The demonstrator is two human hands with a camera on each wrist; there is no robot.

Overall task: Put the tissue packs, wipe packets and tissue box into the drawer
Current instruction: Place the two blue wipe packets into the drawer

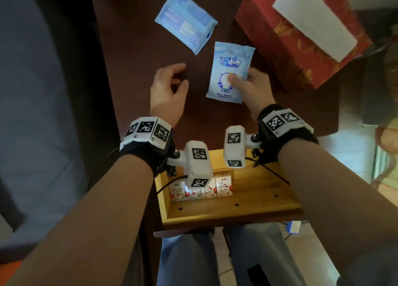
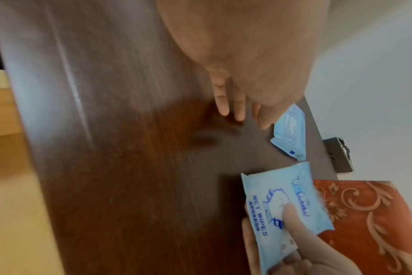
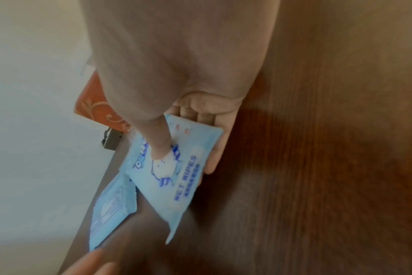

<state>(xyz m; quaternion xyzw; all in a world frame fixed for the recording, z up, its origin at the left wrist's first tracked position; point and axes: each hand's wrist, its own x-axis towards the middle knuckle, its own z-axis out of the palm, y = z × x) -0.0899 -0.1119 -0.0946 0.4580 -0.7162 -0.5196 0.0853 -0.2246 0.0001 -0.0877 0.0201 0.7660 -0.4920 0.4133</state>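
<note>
My right hand [image 1: 247,83] pinches a light blue wet wipes packet [image 1: 228,70] [image 2: 282,201] [image 3: 174,174] above the dark wooden table [image 1: 204,117], thumb on its printed front and fingers behind. My left hand [image 1: 168,89] hovers beside it with loosely curled fingers [image 2: 223,104] and holds nothing. A second blue wipe packet [image 1: 186,20] [image 2: 291,134] [image 3: 111,208] lies face down farther back. The red patterned tissue box [image 1: 301,38] [image 2: 365,214] stands at the back right. Small tissue packs [image 1: 206,191] sit in a row inside the open wooden drawer [image 1: 258,208] below my wrists.
The drawer has bare floor to the right of the tissue packs. A wall socket [image 2: 339,154] sits behind the table's far edge. A blue-grey cushion or bedding [image 1: 38,91] lies to the left of the table. My knees [image 1: 193,260] are under the drawer.
</note>
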